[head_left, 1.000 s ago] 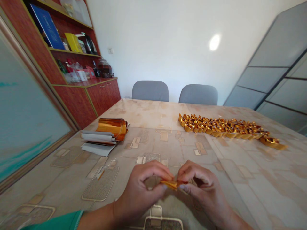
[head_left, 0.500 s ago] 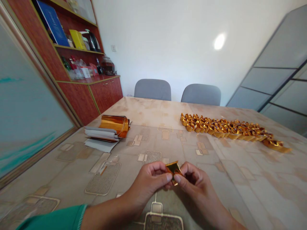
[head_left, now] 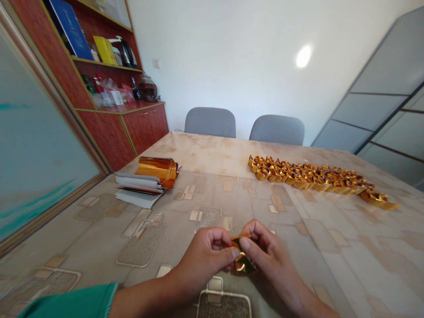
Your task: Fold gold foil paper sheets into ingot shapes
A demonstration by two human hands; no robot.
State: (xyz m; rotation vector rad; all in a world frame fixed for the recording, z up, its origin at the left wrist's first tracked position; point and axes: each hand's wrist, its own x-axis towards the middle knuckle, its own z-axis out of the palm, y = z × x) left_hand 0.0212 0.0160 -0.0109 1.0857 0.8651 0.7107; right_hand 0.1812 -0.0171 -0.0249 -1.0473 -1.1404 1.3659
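A small piece of folded gold foil paper (head_left: pixel 244 263) is held between my two hands above the near part of the table. My left hand (head_left: pixel 212 251) pinches its left side between thumb and fingers. From the right, my right hand (head_left: pixel 265 247) grips the upper edge, its thumb pressed on the foil. Fingers cover much of the piece, so its full shape is hidden. Farther off to the right, several folded gold foil ingots (head_left: pixel 308 174) stand packed in rows. At the left lies a stack of gold and white paper sheets (head_left: pixel 154 172), curled at one end.
A patterned cloth covers the table (head_left: pixel 198 154). Two grey chairs (head_left: pixel 210 122) (head_left: pixel 277 129) stand at its far side. A red-brown cabinet (head_left: pixel 122 128) with bottles and boxes is at the back left, beside a glass panel (head_left: pixel 43 132).
My right hand has shifted up along the foil, thumb now at its upper edge. The foil has tilted, and its shiny lower part now shows beneath my fingers.
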